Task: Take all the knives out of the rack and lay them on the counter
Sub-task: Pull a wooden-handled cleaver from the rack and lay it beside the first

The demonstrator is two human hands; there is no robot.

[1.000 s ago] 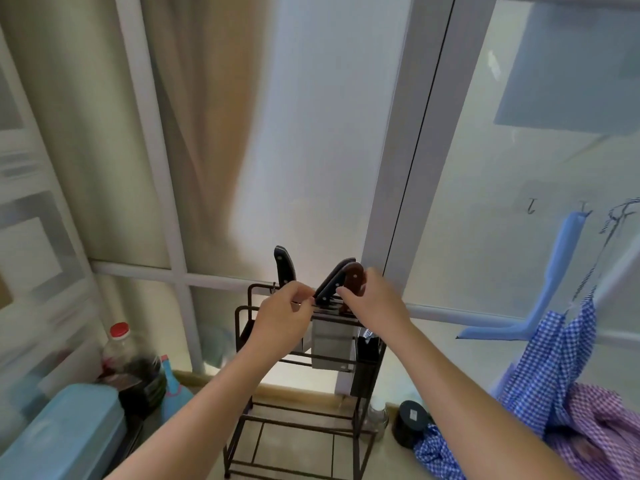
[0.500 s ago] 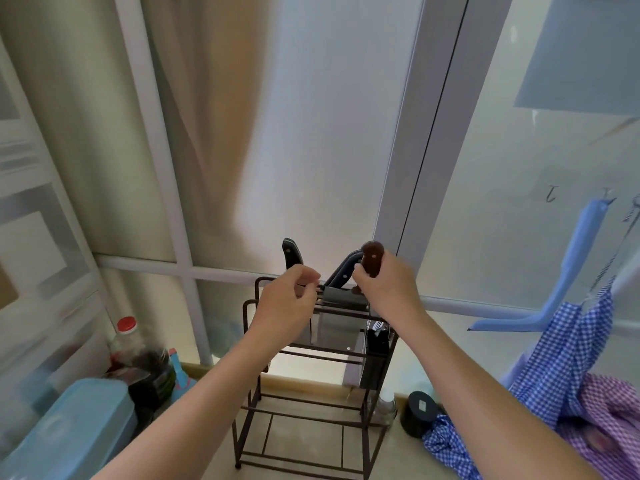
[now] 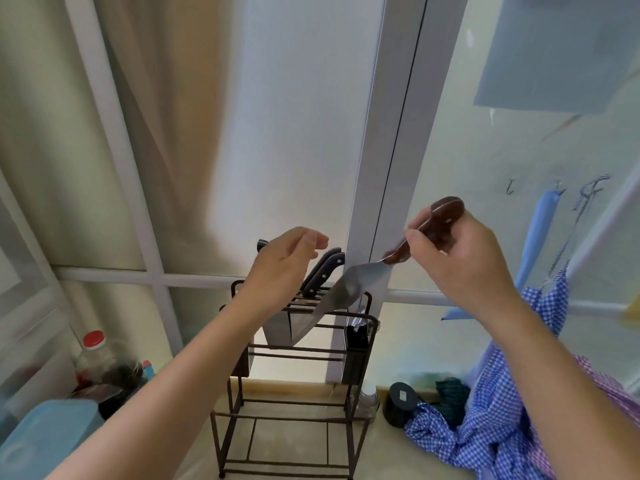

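Note:
A dark wire knife rack [image 3: 294,403] stands on the beige counter [image 3: 381,455] against a frosted window. My right hand [image 3: 460,261] grips the brown wooden handle of a wide-bladed knife [image 3: 346,296], raised up and to the right, its blade tip still down by the rack's top. My left hand [image 3: 284,268] hovers over the rack's top rail, fingers apart and holding nothing. Two black-handled knives [image 3: 323,271] still stand in the rack's slots, one mostly hidden behind my left hand. A broad steel blade hangs below the slots.
A red-capped bottle [image 3: 93,355] and a light blue container [image 3: 45,438] sit at the left. A small black jar [image 3: 401,403] and blue checked cloth [image 3: 491,427] lie at the right. A blue utensil [image 3: 540,244] hangs on a hook at the right.
My right hand has lifted the brown-handled knife up and to the right, out of its slot. My left hand has let go of the rack's top rail and opened.

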